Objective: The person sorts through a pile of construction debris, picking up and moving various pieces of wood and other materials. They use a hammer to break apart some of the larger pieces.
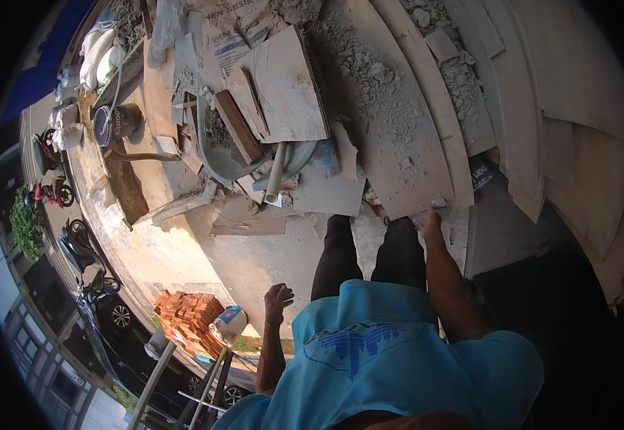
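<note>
Right hand [428, 221] stretched forward, fingers clamped on near edge of long curved pale plywood board [398, 136] strewn with grey rubble. Left hand [278, 295] hangs free at side, fingers loosely curled, holding nothing. White plastic pipe [276, 172] well left of right hand. Red brick stack [186, 315] left of left hand, below.

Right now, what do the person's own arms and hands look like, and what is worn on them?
Both forearms are bare, with no sleeves reaching past the elbow. The left hand and the right hand wear no gloves, and no watch, ring or bracelet can be made out. The arms come out of a bright blue short-sleeved shirt with a darker blue print on its front. Below it, black trousers show.
</note>
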Tool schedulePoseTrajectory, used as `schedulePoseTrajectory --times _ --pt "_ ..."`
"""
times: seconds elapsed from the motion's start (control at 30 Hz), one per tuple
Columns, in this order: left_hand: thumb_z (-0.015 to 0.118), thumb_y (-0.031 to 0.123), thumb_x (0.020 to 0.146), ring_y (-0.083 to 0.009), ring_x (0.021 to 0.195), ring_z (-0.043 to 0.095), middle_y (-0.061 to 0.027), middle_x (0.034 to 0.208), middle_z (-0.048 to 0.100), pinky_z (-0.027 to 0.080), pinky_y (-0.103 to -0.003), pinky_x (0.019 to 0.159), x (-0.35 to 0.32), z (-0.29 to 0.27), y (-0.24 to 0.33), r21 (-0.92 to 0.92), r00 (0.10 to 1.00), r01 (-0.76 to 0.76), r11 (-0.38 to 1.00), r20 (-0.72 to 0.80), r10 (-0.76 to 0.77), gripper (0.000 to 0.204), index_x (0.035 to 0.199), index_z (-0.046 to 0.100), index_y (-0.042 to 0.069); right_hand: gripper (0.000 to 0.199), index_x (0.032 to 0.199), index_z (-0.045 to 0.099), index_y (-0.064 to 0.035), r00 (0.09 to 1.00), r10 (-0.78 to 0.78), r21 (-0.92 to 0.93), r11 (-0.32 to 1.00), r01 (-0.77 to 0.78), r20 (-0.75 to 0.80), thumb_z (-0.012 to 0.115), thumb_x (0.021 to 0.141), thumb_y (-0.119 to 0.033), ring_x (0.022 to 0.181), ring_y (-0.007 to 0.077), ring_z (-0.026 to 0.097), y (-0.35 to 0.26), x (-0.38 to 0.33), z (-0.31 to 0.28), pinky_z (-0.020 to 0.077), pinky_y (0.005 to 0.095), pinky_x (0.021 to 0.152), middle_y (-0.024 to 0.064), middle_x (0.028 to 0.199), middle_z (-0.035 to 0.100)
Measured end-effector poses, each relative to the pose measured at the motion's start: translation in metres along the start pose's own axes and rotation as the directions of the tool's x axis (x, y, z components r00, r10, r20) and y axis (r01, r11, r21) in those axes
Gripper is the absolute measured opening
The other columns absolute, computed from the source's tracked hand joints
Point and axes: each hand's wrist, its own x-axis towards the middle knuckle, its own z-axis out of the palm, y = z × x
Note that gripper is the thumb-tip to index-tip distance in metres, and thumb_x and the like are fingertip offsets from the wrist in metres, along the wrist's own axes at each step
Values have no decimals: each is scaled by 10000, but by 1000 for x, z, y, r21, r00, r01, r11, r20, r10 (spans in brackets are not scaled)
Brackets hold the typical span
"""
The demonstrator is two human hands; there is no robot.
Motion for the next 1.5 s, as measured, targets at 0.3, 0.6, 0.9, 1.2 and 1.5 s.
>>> schedulePoseTrajectory --times 0.3,0.6,0.9,1.2,1.5 --pt "622 268 899 -236 848 671 -144 967 661 552 -359 713 4 -11 12 49 1000 12 999 -15 -11 402 1175 545 -15 540 1330 434 -49 999 -28 178 984 23 25 540 919 -383 1205 378 509 13 26 14 385 535 1021 206 1304 504" --pt "639 282 880 -218 831 666 -127 954 662 545 -340 703 22 -7 10 37 996 -49 998 76 47 405 1152 562 -7 523 1310 457 -44 991 -137 206 969 134 -3 561 902 -354 1197 371 494 21 -10 -14 405 525 990 178 1322 482" --pt "627 302 903 -191 830 651 -106 951 649 527 -314 699 40 25 66 93 969 -203 975 164 186 424 1170 551 -19 427 1164 546 44 801 -588 88 797 598 -112 601 858 -249 928 299 633 -27 -60 -38 519 416 797 167 1049 613" --pt "611 318 910 -206 822 657 -134 952 647 541 -316 678 50 45 71 150 938 -287 946 243 246 427 1143 553 -35 367 1149 566 71 567 -811 -12 574 819 -143 612 850 -137 923 260 613 -66 -119 -24 504 381 823 146 1078 614" --pt "585 447 911 -311 971 639 -207 1163 572 550 -407 770 67 49 101 -2 968 -243 970 68 242 631 1279 453 -49 326 981 590 107 478 -864 94 468 879 -161 634 763 -131 850 251 634 -90 -175 -2 533 369 739 185 995 635"
